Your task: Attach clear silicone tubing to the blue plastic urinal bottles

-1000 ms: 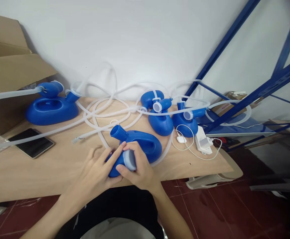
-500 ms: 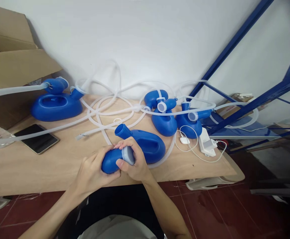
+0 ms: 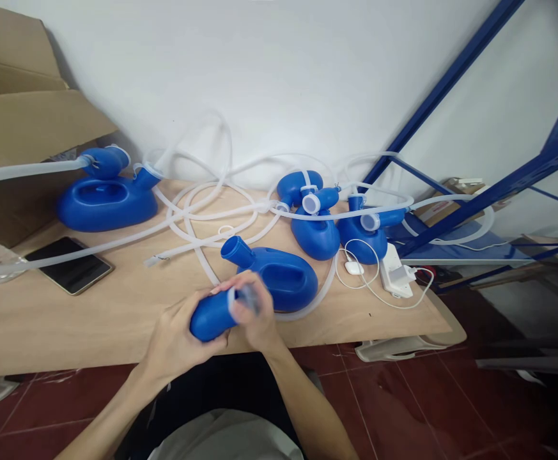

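Above the table's front edge, my left hand [image 3: 176,332] is wrapped round a small blue container [image 3: 211,316], which lies tilted on its side. My right hand [image 3: 259,316], partly blurred, is closed on a grey cap [image 3: 248,299] at the right end of that container, by its white rim. Just behind my right hand a blue bottle [image 3: 286,278] with a handle lies on the table, its open neck pointing up and left.
On the table [image 3: 68,326] are a phone [image 3: 70,265], clear tubing [image 3: 202,217], a blue bottle [image 3: 108,204] at left, more blue bottles [image 3: 316,233] at right and a power strip [image 3: 396,275]. A cardboard box [image 3: 34,128] stands left, a blue metal frame [image 3: 441,96] right.
The grey cap has come away from the container's rim on one side, tilting in my right hand. The container has moved slightly left with my left hand.
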`<state>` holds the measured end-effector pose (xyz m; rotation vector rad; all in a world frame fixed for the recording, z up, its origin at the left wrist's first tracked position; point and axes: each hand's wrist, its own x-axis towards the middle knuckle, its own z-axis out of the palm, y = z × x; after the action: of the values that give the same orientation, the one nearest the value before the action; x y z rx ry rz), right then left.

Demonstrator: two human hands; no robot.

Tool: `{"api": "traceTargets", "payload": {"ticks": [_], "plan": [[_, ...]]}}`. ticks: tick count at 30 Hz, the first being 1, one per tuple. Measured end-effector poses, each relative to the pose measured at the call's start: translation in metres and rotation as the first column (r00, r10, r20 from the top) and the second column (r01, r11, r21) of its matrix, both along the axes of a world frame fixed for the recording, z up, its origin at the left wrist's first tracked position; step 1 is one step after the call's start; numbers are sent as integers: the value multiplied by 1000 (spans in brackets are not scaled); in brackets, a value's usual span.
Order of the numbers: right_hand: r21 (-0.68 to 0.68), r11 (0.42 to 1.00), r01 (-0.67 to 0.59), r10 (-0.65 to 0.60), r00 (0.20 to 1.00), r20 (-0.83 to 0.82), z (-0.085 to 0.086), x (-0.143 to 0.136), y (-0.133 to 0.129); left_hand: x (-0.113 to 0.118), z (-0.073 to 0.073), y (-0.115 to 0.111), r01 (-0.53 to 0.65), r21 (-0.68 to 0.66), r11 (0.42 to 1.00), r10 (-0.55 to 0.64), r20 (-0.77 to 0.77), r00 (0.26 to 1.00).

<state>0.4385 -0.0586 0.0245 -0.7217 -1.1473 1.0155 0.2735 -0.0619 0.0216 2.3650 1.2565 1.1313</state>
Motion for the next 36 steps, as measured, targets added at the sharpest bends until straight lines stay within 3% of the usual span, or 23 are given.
{"api": "traceTargets", "payload": {"ticks": [3, 7, 11, 15, 18, 20, 23, 25, 27, 30, 33, 36], "plan": [[19, 998, 55, -50, 981, -188, 7, -2, -4, 0, 2, -4, 20, -21, 1000, -18, 58, 998], [83, 996, -22, 34, 988, -153, 24, 6, -9, -6, 11, -2, 70, -15, 997, -69, 35, 997], [-50, 999, -17, 6, 977, -214, 33, 11, -4, -13, 12, 0, -48, -89, 995, 53, 59, 997], [-186, 979, 85, -148, 921, -361, 21, 7, 5, -10, 8, -4, -67, -230, 971, 94, 108, 990], [-137, 978, 155, -183, 957, -227, 6, 10, 1, -8, 8, -8, -74, -313, 947, 120, 128, 985], [-103, 988, 111, -120, 989, -83, -2, 14, -9, -9, 9, -10, -87, -337, 938, 136, 124, 983], [-211, 977, -7, 29, 994, 102, -6, 20, -27, -12, 8, -13, -104, -314, 944, 144, 109, 984], [-278, 960, 22, 56, 962, 269, -6, 23, -36, -13, 6, -15, -107, -261, 959, 137, 99, 986], [-210, 974, 80, 22, 897, 442, -5, 25, -41, -13, 4, -17, -102, -194, 976, 119, 80, 990], [13, 994, 108, -95, 813, 575, -8, 25, -42, -10, 3, -20, -99, -111, 989, 106, 55, 993], [129, 971, 202, -239, 779, 579, -16, 19, -41, -6, 1, -25, -123, -51, 991, 126, 49, 991], [80, 961, 263, -268, 828, 493, -21, 13, -44, -8, -3, -31, -158, -36, 987, 160, 65, 985]]}}
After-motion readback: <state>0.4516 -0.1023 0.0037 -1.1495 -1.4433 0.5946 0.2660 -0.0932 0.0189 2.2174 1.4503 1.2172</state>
